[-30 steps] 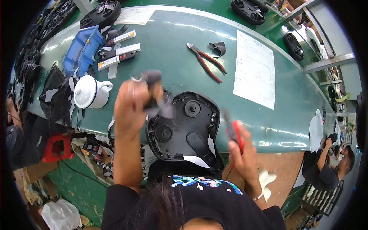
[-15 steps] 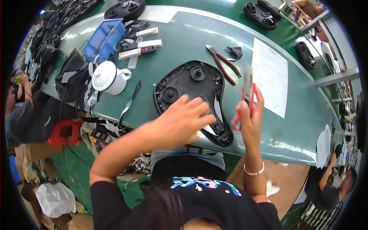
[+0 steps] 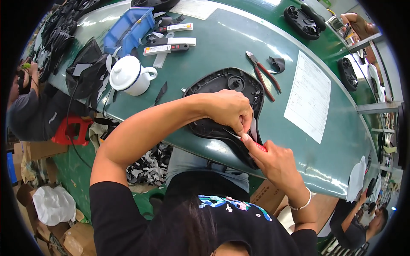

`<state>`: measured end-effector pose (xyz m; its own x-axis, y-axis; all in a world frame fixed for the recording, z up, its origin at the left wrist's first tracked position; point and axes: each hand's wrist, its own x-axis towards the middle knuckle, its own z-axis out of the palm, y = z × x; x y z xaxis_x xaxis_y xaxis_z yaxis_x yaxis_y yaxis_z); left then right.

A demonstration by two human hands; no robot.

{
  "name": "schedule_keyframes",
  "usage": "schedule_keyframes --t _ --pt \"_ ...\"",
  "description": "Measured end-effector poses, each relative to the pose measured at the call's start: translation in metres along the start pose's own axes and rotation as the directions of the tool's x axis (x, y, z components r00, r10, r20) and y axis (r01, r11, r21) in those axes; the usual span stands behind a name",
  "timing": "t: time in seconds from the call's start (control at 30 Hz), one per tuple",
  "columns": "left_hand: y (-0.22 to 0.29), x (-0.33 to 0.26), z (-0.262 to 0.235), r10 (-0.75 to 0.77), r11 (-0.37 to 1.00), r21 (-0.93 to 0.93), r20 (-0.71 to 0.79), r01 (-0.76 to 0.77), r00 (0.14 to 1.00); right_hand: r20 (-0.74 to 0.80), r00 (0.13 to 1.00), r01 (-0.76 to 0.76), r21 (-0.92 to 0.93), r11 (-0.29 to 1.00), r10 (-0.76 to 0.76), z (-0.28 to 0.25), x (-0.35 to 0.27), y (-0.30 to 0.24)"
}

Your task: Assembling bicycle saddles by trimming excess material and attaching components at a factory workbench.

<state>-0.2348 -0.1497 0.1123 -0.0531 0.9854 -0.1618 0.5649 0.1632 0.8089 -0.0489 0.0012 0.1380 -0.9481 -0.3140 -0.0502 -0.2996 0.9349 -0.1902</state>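
Observation:
A black bicycle saddle (image 3: 208, 82) lies underside up near the table's front edge, its wide end away from me. My left hand (image 3: 232, 109) reaches across it with curled fingers pressed together over the narrowing part; what they pinch is hidden beneath them. In my right hand (image 3: 275, 160) is a red-handled utility knife (image 3: 258, 146), gripped low at the saddle's right side. The knife's front end meets the left fingertips, and its blade is mostly covered by the hands. A pale strip shows along the saddle's inner right edge.
Red-handled pliers (image 3: 265, 77) and a dark scrap (image 3: 276, 65) lie beyond the saddle, left of a printed sheet (image 3: 309, 96). On the left stand a lidded white enamel mug (image 3: 130, 77) and a blue bin (image 3: 128, 32); blade packs (image 3: 166, 49) lie nearby. Other people sit at both sides.
My right hand has brought the knife down and left from the air to the saddle. My left hand has moved right and closed its fingers there. The whole view has shifted slightly.

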Motion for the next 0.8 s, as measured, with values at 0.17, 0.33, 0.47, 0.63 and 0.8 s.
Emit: schedule_keyframes --t 0.17,0.33,0.47,0.63,0.8 --pt "0.006 -0.012 -0.011 -0.035 0.989 -0.146 -0.1 0.02 0.994 0.17 0.971 -0.175 0.041 0.984 0.166 -0.012 -0.056 0.001" --pt "-0.001 -0.044 -0.03 -0.188 0.943 -0.294 -0.859 -0.157 0.477 -0.188 0.954 -0.111 0.508 0.854 0.235 0.006 -0.065 0.031" --pt "-0.055 -0.046 -0.01 -0.389 0.851 0.087 -0.556 0.517 0.734 -0.213 0.917 -0.087 0.72 0.689 0.338 0.029 0.0 0.042" --pt "-0.076 -0.047 -0.071 -0.571 0.764 -0.638 -0.603 0.093 0.557 -0.29 0.591 -0.136 0.884 0.448 0.753 -0.011 0.069 0.153" --pt "-0.078 0.047 -0.077 -0.645 0.706 -0.666 -0.745 -0.243 0.167 -0.336 0.514 0.038 0.928 0.37 0.789 -0.016 0.171 0.306"
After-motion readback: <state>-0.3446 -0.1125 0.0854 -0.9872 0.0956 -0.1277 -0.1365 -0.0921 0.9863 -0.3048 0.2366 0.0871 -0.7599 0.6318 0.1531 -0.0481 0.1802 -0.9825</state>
